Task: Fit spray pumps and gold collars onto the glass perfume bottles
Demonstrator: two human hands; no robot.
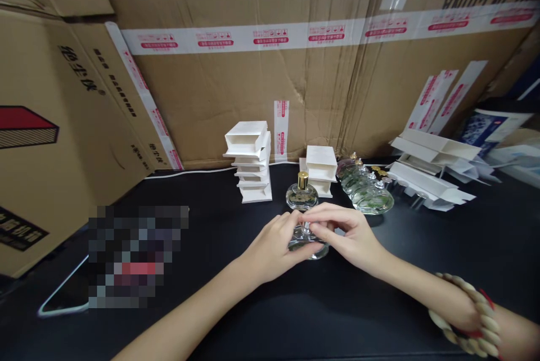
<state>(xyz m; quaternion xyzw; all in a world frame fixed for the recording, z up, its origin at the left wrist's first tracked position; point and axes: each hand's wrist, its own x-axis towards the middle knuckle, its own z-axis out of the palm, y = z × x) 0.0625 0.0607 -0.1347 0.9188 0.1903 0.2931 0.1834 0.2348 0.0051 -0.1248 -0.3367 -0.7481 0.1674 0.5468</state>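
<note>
Bottle (319, 252) is gripped in the left hand (273, 244), while the right hand (352, 235) pinches its top, above a black worktop (316, 321).

On the surface (337, 316), a bottle (316, 252) lies between the left hand (276, 243) and the right hand (350, 231), with a second bottle (302, 197) just behind it and, farther back, a tall box stack (253, 167) to the left and a short box stack (321, 163) to the right. Right of the short stack are grouped bottles (371, 201), then a box pile (439, 164); a flat device (70, 290) lies at far left, beside a carton (63, 125). A cardboard panel (236, 82) spans the rear, behind both stacks.
</note>
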